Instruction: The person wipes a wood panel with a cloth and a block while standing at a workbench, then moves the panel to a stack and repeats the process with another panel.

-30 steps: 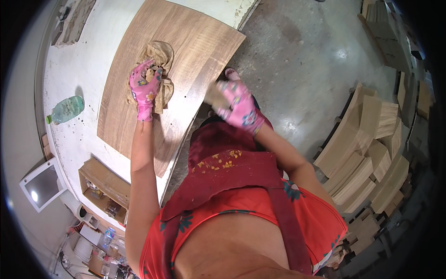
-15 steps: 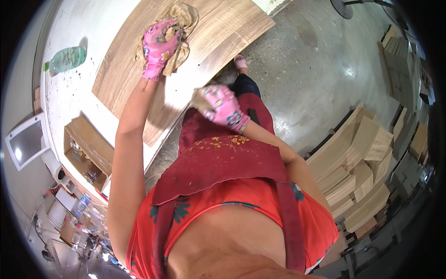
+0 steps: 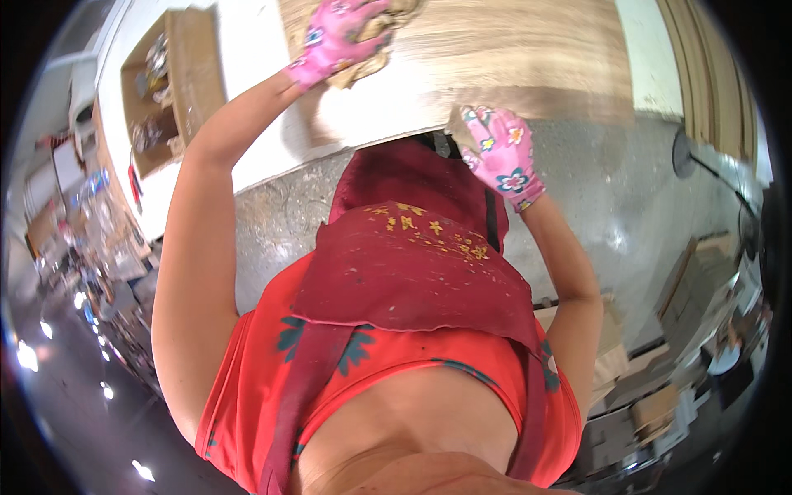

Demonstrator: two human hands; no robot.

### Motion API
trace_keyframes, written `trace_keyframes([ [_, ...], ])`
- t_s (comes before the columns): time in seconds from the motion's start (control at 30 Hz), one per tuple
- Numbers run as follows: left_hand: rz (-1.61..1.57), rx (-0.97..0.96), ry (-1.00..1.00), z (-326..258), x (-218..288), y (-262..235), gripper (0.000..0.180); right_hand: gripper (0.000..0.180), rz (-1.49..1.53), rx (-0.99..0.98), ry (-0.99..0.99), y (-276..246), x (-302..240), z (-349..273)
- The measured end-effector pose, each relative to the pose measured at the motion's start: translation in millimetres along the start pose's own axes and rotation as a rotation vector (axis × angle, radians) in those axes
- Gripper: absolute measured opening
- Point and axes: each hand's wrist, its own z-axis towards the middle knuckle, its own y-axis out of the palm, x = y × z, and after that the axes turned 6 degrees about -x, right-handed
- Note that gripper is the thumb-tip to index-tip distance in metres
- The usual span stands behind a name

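My left hand (image 3: 338,41), in a pink flowered glove, is closed on a crumpled tan rag (image 3: 360,74) and rests with it on a wood-grain board (image 3: 528,49). The board lies on a white worktable (image 3: 252,58). By the table's near edge is my right hand (image 3: 505,157), in a matching glove. Its fingers are wrapped round a small tan wad (image 3: 455,124), mostly hidden by the glove; I cannot tell whether it is cloth or sponge.
On the table's left stands an open cardboard box (image 3: 194,78) with small items inside. Long boards (image 3: 701,66) are stacked beyond the right end. A fan-like stand (image 3: 683,154) is on the floor at right, with more cartons and panels (image 3: 656,412) at lower right.
My view has turned, so the table now runs across the top and the green bottle is out of sight. Both hands keep hold of their things; the right is now at the board's near edge.
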Motion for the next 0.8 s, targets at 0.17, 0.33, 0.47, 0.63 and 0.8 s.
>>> trace_keyframes([
  [0.17,-0.015,-0.01,0.004,-11.2,-13.8,2.1,0.039,0.027,0.175,-0.179,-0.199,48.2,-96.5,76.1],
  [0.33,-0.018,0.223,0.128,-12.6,-19.9,15.0,0.037,0.016,0.485,-0.076,-0.271,93.9,-176.4,124.9],
  [0.47,-0.032,0.056,0.04,-10.2,-10.4,-0.7,0.037,0.014,0.277,0.027,-0.35,97.3,-181.1,134.0],
  [0.63,0.053,0.054,0.042,-20.2,-30.0,18.6,0.047,0.016,0.156,0.2,-0.324,78.8,-131.7,91.3],
  [0.8,0.108,0.044,-0.047,-22.8,-26.8,21.5,0.044,0.048,-0.182,0.234,-0.164,16.8,1.1,7.0],
])
